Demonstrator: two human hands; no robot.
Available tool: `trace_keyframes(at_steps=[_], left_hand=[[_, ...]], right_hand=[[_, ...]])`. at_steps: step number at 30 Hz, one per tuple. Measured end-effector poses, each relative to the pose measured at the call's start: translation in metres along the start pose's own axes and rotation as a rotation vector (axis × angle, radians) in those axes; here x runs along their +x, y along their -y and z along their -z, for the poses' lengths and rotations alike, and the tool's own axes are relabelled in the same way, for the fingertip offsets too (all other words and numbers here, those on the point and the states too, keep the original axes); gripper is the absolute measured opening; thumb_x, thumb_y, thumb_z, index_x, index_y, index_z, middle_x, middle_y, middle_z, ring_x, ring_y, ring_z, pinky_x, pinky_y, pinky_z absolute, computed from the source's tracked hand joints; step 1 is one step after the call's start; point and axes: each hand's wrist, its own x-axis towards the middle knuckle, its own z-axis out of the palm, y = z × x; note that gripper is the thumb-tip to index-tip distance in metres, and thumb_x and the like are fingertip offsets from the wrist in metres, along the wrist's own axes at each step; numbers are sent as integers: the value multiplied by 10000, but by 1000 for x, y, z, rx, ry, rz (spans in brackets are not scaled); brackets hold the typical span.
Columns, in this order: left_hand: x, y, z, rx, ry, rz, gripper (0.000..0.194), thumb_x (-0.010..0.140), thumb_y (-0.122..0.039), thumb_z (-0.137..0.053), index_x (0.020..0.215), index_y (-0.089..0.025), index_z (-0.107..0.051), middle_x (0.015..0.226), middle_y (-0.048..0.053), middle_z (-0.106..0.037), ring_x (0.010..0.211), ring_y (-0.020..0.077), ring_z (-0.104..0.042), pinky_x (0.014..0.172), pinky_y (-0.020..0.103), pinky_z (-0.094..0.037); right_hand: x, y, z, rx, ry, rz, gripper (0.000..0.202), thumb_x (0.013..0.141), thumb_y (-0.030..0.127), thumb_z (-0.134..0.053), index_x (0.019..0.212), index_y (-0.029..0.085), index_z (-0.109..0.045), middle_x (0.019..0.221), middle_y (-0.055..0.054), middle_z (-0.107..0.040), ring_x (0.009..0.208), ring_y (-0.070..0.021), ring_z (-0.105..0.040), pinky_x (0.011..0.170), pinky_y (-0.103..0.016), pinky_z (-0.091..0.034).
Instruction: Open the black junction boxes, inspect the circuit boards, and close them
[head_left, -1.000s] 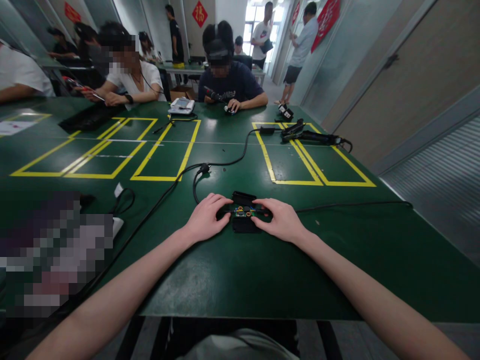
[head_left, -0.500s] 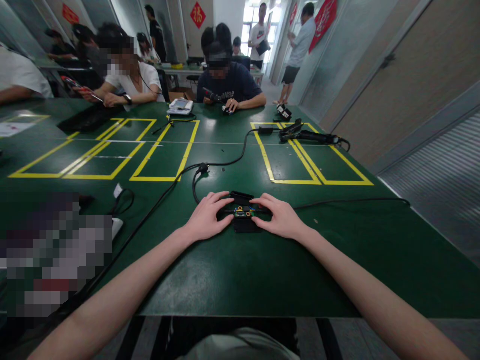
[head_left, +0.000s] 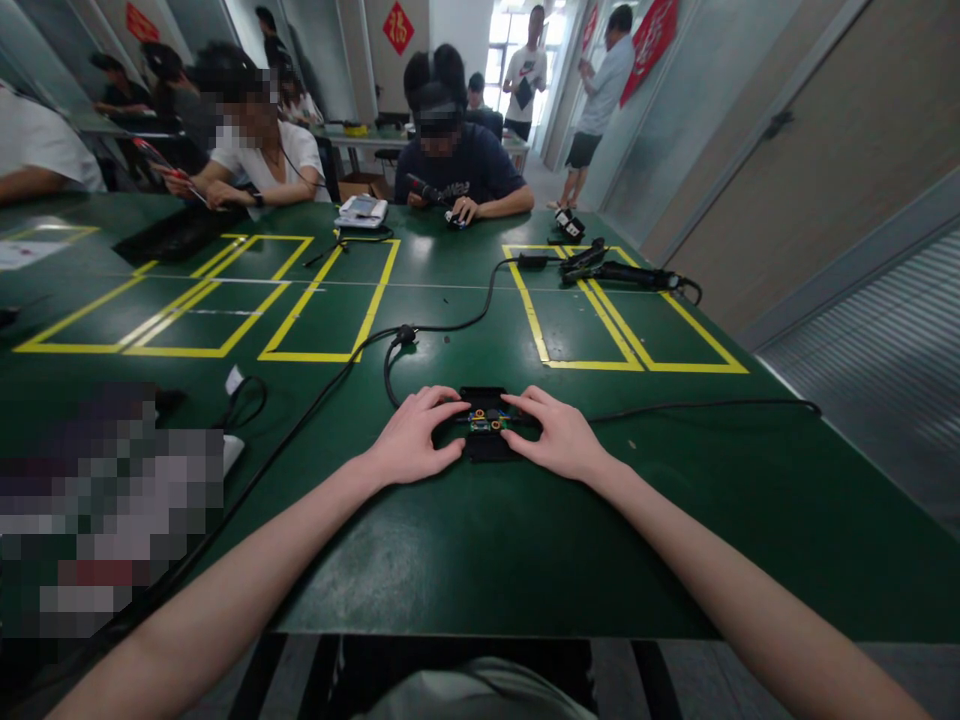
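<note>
A small circuit board (head_left: pixel 489 420) with copper-coloured rings lies between two black casing halves, one behind (head_left: pixel 482 394) and one in front (head_left: pixel 491 449). My left hand (head_left: pixel 420 435) is at its left side, fingertips and thumb at the edges of the casing parts. At the right side my right hand (head_left: pixel 559 435) has its fingers and thumb spread around the board's end in the same way. A black cable (head_left: pixel 705 403) runs off to the right from behind my right hand. Whether the fingertips press on the parts is too small to tell.
On the green table (head_left: pixel 450 560), a black cable with a plug (head_left: pixel 406 336) crosses at left. A black tool (head_left: pixel 637 275) lies at the back right. Blurred-out items (head_left: pixel 112 510) sit at the left. Seated people (head_left: pixel 465 165) work across the table.
The rear black casing half was tilted and now lies flatter and squarer to the board. My left thumb has moved slightly down, away from the board; both hands otherwise stay in place.
</note>
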Motion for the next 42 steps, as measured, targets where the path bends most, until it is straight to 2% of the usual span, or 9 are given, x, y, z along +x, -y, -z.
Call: trace_keyframes(at_steps=[5,10,15,19,22,27,31,35,42], left_hand=[[0,0,0,-20,-12,3,418,870,-296,-697,1280,-221,-670,1324,114,-631,1207,303,-608,1074,520,-499],[0,2,-2,-44,-37,1,417,883,-282,-693,1291,-204,-655,1320,121,-628,1214,301,-609,1074,510,-497],[-1,3,-1,-135,-62,24,337,896,-202,-661,1233,-218,-660,1275,92,-631,1150,248,-641,1030,431,-530],[-1,5,0,-109,-84,95,153,887,-143,-667,1028,-200,-675,1022,44,-682,949,211,-664,876,367,-556],[1,5,0,-100,-123,87,33,924,-173,-664,953,-188,-661,951,39,-688,919,210,-659,842,351,-546],[1,3,5,-112,-168,22,88,1003,-233,-583,1013,-190,-659,989,54,-706,940,203,-662,881,347,-546],[-2,0,11,-131,-119,22,145,1020,-260,-541,1055,-190,-663,980,54,-713,893,190,-669,846,327,-557],[-5,-1,14,-162,-30,27,137,983,-255,-552,1004,-188,-669,924,38,-711,805,166,-662,705,263,-541],[-6,-3,11,-148,17,-48,118,939,-228,-571,971,-180,-674,857,20,-690,737,141,-638,685,247,-496]], right_hand=[[-1,1,-3,2,-26,-1,463,895,400,-646,1328,238,-667,1052,-58,-679,845,-226,-703,699,-338,-578],[-1,-1,-2,67,-29,4,449,930,389,-610,1349,233,-642,1045,-64,-666,880,-228,-686,767,-350,-567],[1,-7,7,191,-28,33,324,924,261,-556,1220,219,-680,937,-55,-642,797,-204,-642,719,-330,-545],[2,-8,10,255,-56,62,173,902,219,-581,1042,221,-683,906,-53,-649,794,-203,-646,677,-316,-538],[1,-6,11,268,-91,81,103,953,238,-573,968,214,-672,909,-65,-672,798,-207,-660,670,-321,-538],[-1,-7,14,275,-140,137,161,1019,262,-526,1011,213,-679,949,-88,-704,830,-220,-682,686,-330,-544],[-3,-9,20,258,-63,191,213,1051,276,-480,1013,211,-679,915,-78,-706,807,-205,-680,724,-330,-534],[-4,-10,25,249,46,250,219,1049,284,-486,1001,202,-684,871,-66,-696,759,-189,-663,686,-303,-514],[-5,-8,26,238,76,283,160,1004,248,-527,975,198,-677,890,-67,-705,784,-187,-673,709,-296,-512]])
